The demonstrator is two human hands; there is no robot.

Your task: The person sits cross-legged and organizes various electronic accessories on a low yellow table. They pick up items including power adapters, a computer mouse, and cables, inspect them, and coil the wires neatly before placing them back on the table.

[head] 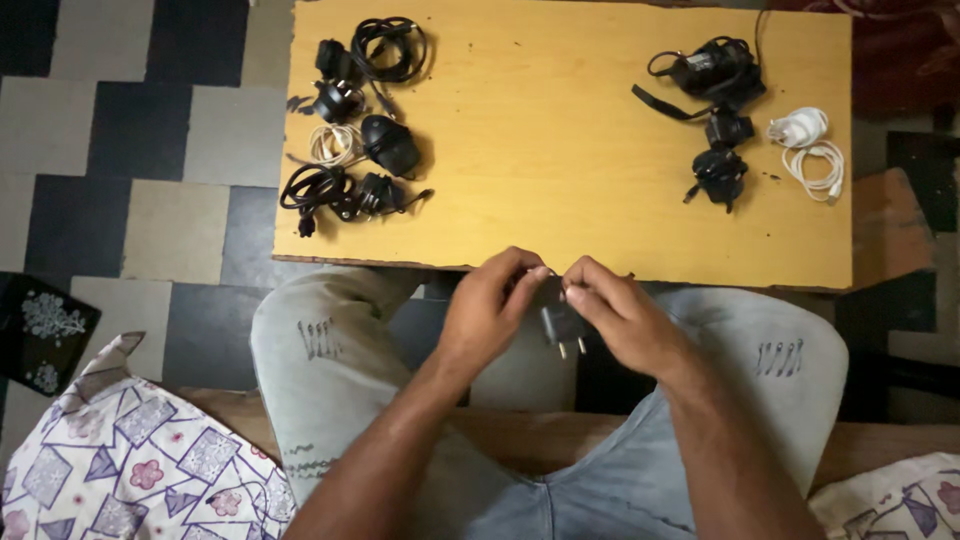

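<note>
While both hands, left hand (487,300) and right hand (612,310), pinch a small black charger (562,325) over the lap, just off the bench (560,150), it looks light, rigid, best gripped by its body.

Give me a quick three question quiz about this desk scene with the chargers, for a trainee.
1. True or false: both hands hold the black plug adapter.
2. Which side of the wooden table has the white charger: A left, B right, C middle?
3. Fill in: the adapter's two metal pins point ____ the person.

Key: 1 true, the left hand and right hand both pinch it. 2 B. 3 toward.
</note>
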